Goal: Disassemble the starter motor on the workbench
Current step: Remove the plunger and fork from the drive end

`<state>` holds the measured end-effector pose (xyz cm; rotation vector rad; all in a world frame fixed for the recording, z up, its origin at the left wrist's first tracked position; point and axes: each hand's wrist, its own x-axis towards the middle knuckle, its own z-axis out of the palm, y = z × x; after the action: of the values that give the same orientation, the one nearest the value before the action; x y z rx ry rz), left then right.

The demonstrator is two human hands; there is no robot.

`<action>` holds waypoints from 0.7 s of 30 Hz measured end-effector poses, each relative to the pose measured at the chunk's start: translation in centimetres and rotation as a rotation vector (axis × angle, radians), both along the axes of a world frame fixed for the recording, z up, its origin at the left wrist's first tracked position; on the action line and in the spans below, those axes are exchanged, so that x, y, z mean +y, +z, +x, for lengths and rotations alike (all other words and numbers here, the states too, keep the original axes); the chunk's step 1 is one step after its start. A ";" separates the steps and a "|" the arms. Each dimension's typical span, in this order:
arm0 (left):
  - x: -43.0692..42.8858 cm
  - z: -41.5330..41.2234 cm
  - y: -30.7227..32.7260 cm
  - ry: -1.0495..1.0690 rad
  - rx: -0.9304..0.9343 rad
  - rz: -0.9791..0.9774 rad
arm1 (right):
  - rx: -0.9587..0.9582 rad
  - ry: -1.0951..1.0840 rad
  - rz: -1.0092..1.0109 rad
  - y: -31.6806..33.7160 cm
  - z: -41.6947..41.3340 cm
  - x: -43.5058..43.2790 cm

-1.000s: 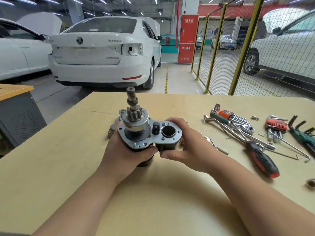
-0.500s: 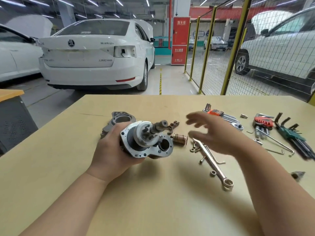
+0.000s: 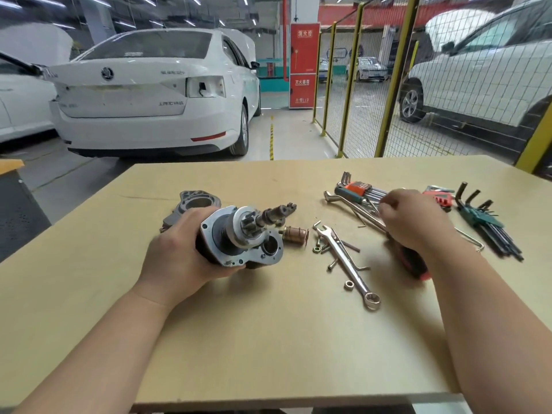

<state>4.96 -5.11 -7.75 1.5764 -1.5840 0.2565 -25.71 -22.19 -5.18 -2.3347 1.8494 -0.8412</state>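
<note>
1. Since the earlier frames, the right hand [image 3: 415, 222] has let go of the starter motor [image 3: 239, 237] and travelled right and far across the worktop [image 3: 268, 339]; it now sits over the pile of tools, and the motor has tipped from upright to lying on its side.
2. That right hand is curled, fingers drawn together over the screwdriver [image 3: 413, 262] and the loose keys beneath. Whether it actually pinches one of them I cannot tell, as the hand is blurred and covers the spot.
3. Just beyond its fingertips lies the orange-holdered hex key set [image 3: 360, 189]; further right are a red-holdered set [image 3: 440, 198] and a green-holdered set [image 3: 484, 218].
4. The left hand [image 3: 182, 252] is clamped around the motor body, holding it at the left-centre of the worktop, with the pinion shaft [image 3: 274, 215] pointing right and far and the mounting flange facing the camera.
5. Parts already off lie close by: a grey end housing [image 3: 195, 201] behind the left hand, a copper-coloured plunger [image 3: 295, 234] just right of the flange, then a combination wrench [image 3: 348, 264] among loose bolts and nuts.
6. Judged step: tool selection, with the nose housing removed and the flange fasteners probably next.
7. The next move calls for picking the driver or key that fits, bringing it back to the flange, and keeping the left grip firm against the turning force.
</note>
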 end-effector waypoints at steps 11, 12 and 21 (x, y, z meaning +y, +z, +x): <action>0.0 -0.6 0.4 -0.051 -0.368 -0.015 | 0.220 -0.149 0.395 -0.5 -1.6 1.5; 0.0 -0.8 0.4 -0.048 -0.434 -0.015 | 0.237 -0.164 0.392 -0.5 -1.3 1.6; 0.7 -0.1 1.9 -0.025 -0.689 0.235 | -0.187 0.360 0.080 0.9 0.5 5.3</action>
<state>4.89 -4.42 -5.84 1.7488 -2.2200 0.6758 -25.22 -16.85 -4.28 -2.3433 1.3125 -0.8815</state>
